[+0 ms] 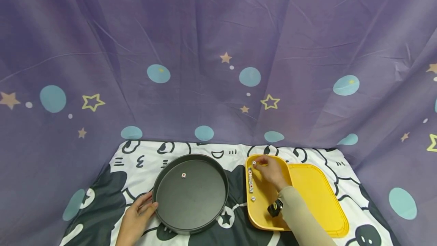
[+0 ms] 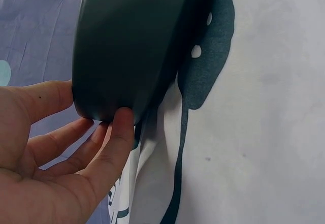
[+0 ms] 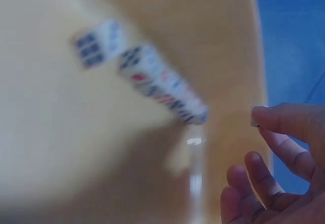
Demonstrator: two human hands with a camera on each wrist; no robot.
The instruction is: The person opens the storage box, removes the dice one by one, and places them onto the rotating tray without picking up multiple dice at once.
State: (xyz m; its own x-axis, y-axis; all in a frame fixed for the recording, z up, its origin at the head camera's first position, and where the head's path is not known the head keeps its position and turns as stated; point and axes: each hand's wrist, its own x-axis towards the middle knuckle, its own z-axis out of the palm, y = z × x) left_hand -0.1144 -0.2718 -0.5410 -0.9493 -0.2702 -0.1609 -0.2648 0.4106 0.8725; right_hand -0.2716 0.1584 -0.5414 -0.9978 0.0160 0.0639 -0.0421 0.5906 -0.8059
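A round dark grey pan lies on the cloth with one die inside it. My left hand holds the pan's left side, fingertips and thumb at its wall and rim. On the right, my right hand is over the far left corner of a yellow tray. Thumb and index finger pinch a small white die, while the other fingers curl loosely. Below it, a row of dice runs along the tray's left wall. A separate die sits nearer the front.
A flat yellow lid lies against the tray's right side. The cloth has black and white cartoon prints. Behind it hangs a purple curtain with stars and blue dots. The right wrist wears a black watch.
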